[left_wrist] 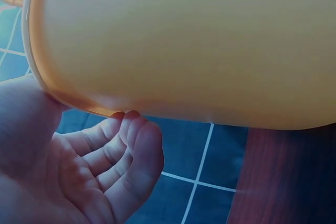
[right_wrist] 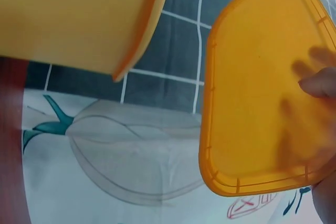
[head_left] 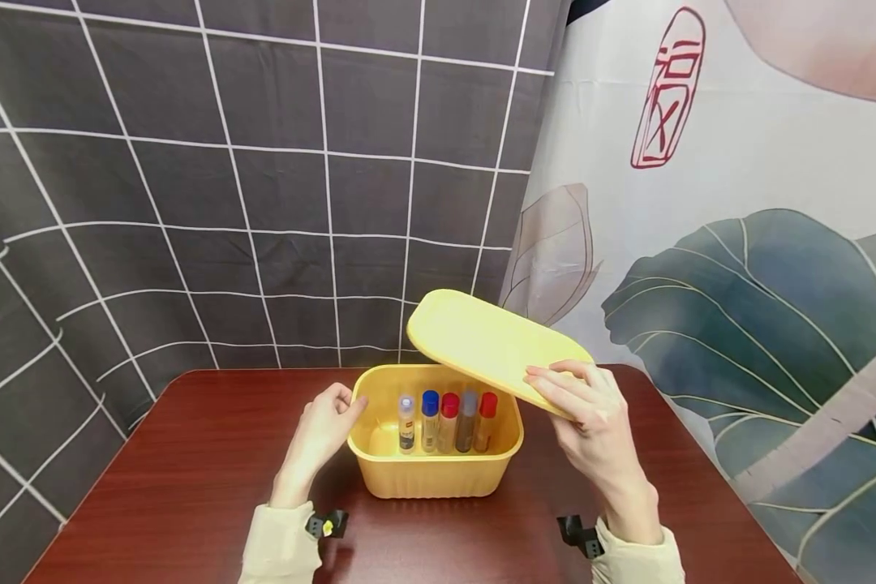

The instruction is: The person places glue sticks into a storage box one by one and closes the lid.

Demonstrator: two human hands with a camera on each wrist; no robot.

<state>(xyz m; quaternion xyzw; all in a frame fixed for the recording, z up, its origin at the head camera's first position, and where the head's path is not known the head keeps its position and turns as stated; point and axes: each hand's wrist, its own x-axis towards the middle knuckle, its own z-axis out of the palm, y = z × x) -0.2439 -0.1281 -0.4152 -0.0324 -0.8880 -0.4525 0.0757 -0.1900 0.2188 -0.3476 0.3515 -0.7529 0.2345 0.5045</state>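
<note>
A yellow plastic box (head_left: 438, 478) stands uncovered on the table, its lid off. Several small capped tubes stand in a row inside, among them a blue-capped tube (head_left: 429, 422) and a red-capped tube (head_left: 486, 422). My left hand (head_left: 319, 434) grips the box's left rim, the thumb over the edge and the fingers bent against the outside wall, as the left wrist view shows. Up at the right, my right hand (head_left: 591, 410) holds the yellow lid (head_left: 482, 332) by its near right end. The lid tilts above the box's back right corner; its ribbed underside (right_wrist: 257, 103) shows in the right wrist view.
The dark red wooden table (head_left: 190, 487) extends around the box. Behind it hangs a dark grey cloth (head_left: 277, 195) with white grid lines, and a white cloth (head_left: 591, 105) with painted leaves hangs at the right.
</note>
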